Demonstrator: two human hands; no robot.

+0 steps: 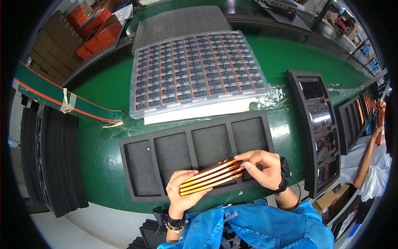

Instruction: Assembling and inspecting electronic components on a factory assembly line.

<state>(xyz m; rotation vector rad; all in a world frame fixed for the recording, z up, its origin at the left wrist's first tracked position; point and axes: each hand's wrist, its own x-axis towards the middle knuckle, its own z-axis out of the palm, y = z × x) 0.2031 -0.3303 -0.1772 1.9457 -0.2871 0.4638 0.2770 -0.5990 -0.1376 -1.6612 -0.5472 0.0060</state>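
A small stack of thin, flat slabs with shiny orange edges is held up over the near part of a black foam tray. They look like phone-sized panels, but their exact kind does not show. My left hand wraps round the stack's left end, thumb on top and fingers below. At the right end, my right hand pinches the slabs between thumb and forefinger. The foam tray has several rectangular recesses, with nothing lying in those I can see; the hands partly cover it.
Beyond stands a clear plastic tray with rows of small dark parts. On the right is a black foam tray holding glossy dark panels; on the left, stacked foam trays. A co-worker's hand holds similar orange-edged pieces at far right.
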